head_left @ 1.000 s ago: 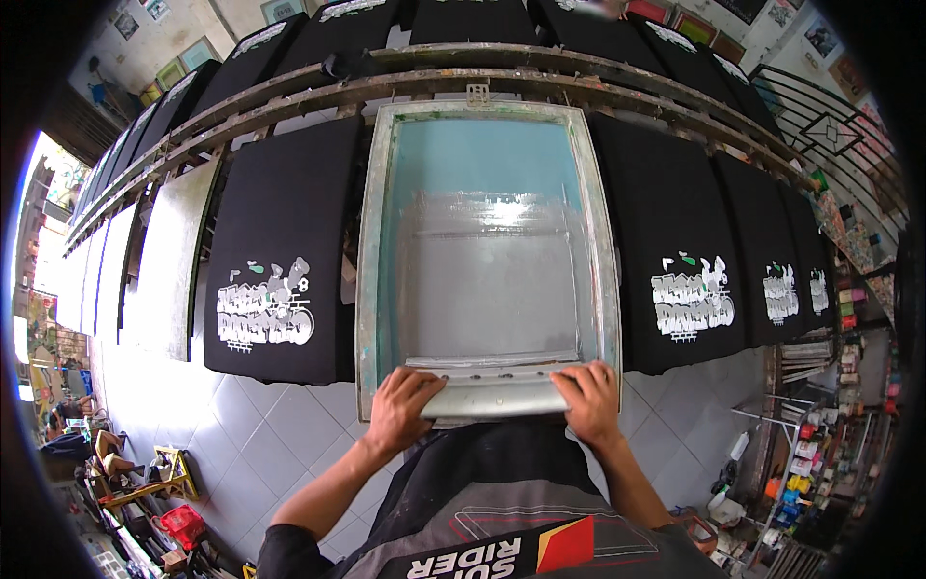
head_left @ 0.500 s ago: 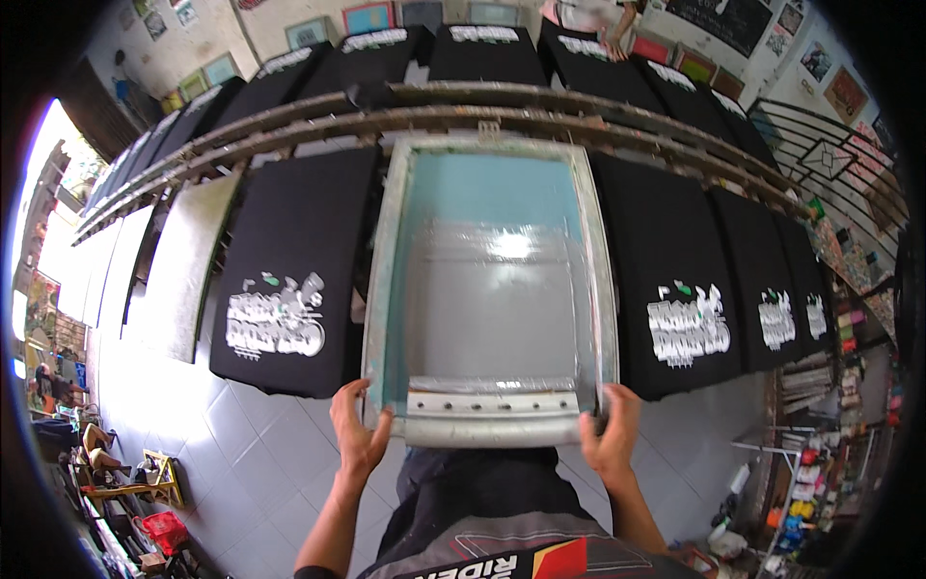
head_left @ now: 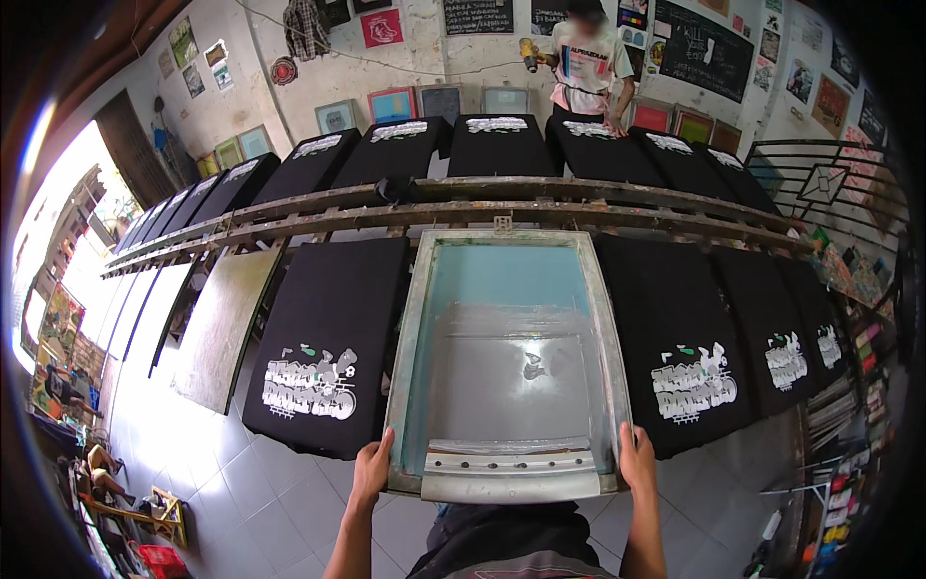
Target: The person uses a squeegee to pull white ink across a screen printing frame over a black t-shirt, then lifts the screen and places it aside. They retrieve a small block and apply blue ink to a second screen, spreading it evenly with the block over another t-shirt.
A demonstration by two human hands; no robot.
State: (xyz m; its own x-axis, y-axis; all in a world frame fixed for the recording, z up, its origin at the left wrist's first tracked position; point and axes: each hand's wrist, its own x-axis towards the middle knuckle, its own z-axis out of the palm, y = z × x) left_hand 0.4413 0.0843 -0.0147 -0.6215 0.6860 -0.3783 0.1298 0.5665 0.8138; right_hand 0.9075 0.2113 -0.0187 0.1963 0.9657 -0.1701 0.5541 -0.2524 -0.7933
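Note:
A screen-printing frame [head_left: 412,338] with pale, worn edges lies straight in front of me, between two black shirts. Its mesh is blue at the far part and glossy grey in the middle, with a small dark shape [head_left: 532,365] showing there. Across the near end inside it rests a pale bar with a row of bolts [head_left: 508,463], which looks like a squeegee. My left hand [head_left: 371,468] grips the frame's near left side, thumb up along the edge. On the near right side my right hand [head_left: 638,458] holds it the same way. What lies under the frame is hidden.
Black shirts with white prints lie on boards left [head_left: 323,347] and right [head_left: 675,338]. Beyond a wooden rail [head_left: 338,198] runs another row of shirts [head_left: 497,150]. A person [head_left: 588,68] stands behind that row, holding a yellow tool [head_left: 529,55]. A bare board [head_left: 224,318] sits at left.
My view has tilted upward, bringing the wall and the person into sight. My hands have shifted from the frame's near corners to a grip along its sides.

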